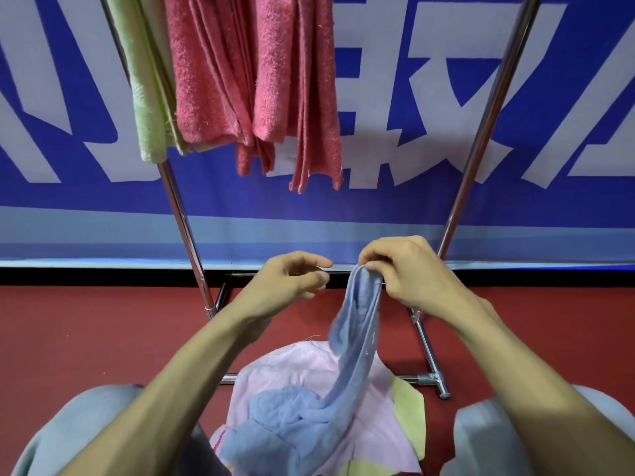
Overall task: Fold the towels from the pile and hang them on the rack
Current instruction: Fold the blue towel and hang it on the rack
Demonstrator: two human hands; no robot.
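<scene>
My right hand (405, 269) pinches the top edge of a blue towel (354, 324), which hangs down to the pile on the floor between my knees. My left hand (292, 280) hovers just left of that edge, fingers curled and apart, holding nothing. The pile holds a pale pink towel (302, 369) and a yellow towel (409, 417) under the blue one's lower part. On the metal rack (182, 214) above hang several red towels (254, 84) and a green towel (147, 97).
The rack's right upright (481, 132) and its base bar with a T-joint (433, 379) stand close to my right forearm. A blue and white banner (412, 97) covers the wall behind. The floor (86, 338) is red. My grey-trousered knees (82, 424) flank the pile.
</scene>
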